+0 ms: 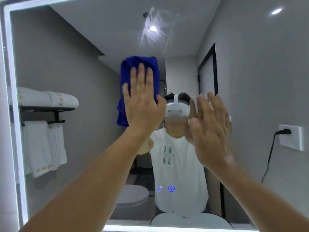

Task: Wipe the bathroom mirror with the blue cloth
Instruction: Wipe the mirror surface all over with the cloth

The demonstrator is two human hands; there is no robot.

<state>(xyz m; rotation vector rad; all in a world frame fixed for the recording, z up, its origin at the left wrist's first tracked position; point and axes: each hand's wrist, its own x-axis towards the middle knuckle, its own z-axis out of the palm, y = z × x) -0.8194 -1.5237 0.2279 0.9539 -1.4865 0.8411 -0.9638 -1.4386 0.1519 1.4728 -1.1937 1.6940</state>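
Note:
The bathroom mirror [75, 61] fills the view, with a lit white border along its left and bottom edges. My left hand [142, 101] lies flat with straight fingers on the blue cloth [132, 66] and presses it against the glass just left of centre. The cloth is folded and hangs down below my palm. My right hand [210, 128] is raised in front of the glass at centre right, fingers straight and spread, holding nothing; I cannot tell if it touches the mirror. Wipe streaks [153, 27] show on the glass near the top.
Two blue touch icons [165, 188] glow low on the mirror. A wall socket [291, 137] with a black plug and cable sits on the wall to the right. The reflection shows a towel rack, a toilet, a dark door frame and a person in a white shirt.

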